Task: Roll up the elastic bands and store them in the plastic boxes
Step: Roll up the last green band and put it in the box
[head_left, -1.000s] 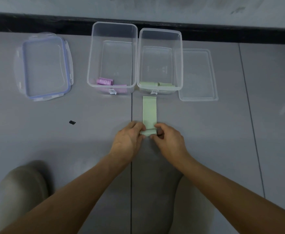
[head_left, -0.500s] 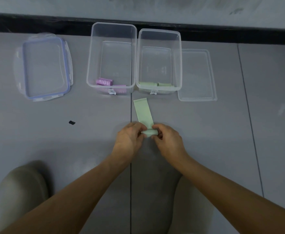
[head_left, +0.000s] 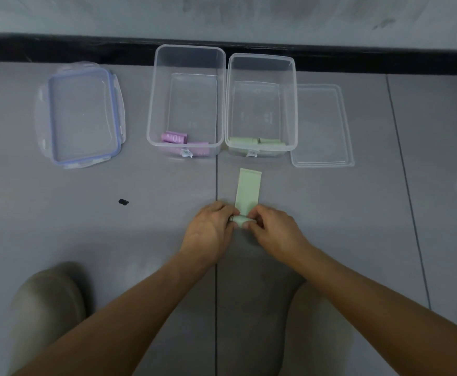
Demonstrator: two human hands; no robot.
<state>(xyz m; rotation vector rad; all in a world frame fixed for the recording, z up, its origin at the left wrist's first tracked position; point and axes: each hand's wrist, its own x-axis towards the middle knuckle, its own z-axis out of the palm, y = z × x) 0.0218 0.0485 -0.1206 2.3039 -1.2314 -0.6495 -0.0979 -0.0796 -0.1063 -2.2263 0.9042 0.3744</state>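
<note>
Since half a second ago our green elastic band (head_left: 247, 191) has swung from leaning left to lying nearly straight ahead of the hands. Its free strip is shorter, and the roll at its near end is thicker. Our left hand (head_left: 211, 229) and right hand (head_left: 273, 232) meet fingertip to fingertip, both pinching that roll on the grey floor (head_left: 357, 213). Off to the left of the hands sits a black speck (head_left: 123, 202). Beyond the strip stand two boxes, touching: the left plastic box (head_left: 151, 104) holds purple rolled bands (head_left: 173, 137), the right plastic box (head_left: 295, 104) holds green rolled bands (head_left: 243, 140). A blue-sealed lid (head_left: 80, 115) lies far left, and a clear lid (head_left: 322, 126) just right.
</note>
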